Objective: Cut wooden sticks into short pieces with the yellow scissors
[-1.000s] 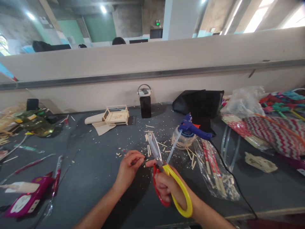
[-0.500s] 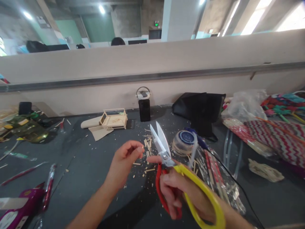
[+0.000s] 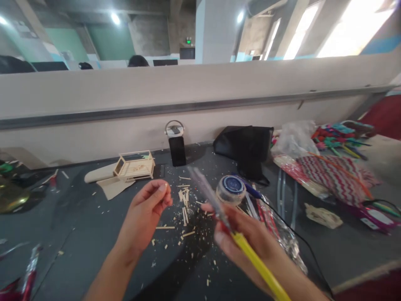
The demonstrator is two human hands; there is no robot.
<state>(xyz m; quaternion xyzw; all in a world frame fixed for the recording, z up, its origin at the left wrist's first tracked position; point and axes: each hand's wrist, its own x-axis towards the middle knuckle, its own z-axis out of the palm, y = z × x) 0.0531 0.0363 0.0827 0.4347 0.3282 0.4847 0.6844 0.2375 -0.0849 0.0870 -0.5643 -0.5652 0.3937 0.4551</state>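
Note:
My right hand (image 3: 241, 234) is wrapped round a pair of scissors (image 3: 257, 261) with a yellow handle; the blades point up and to the left, blurred and seen edge-on. To its left, my left hand (image 3: 147, 213) is raised above the dark table with thumb and forefinger pinched. A tiny pale bit shows at those fingertips, too small to name. Between the hands lie short wooden sticks (image 3: 185, 198) and scattered pale chips. A small wooden frame model (image 3: 136, 167) stands beyond my left hand, on and beside brown paper (image 3: 112, 189).
A phone (image 3: 177, 151) leans on a white lamp (image 3: 174, 130) near the wall. Right of centre are a round tub (image 3: 231, 189), a black bag (image 3: 244, 144), a cable, plastic-wrapped packs (image 3: 283, 234) and a zigzag-patterned cloth (image 3: 333, 175).
The view has swung to the right. In my right hand the scissors have turned from open blades facing the camera to edge-on. My left hand remains pinched.

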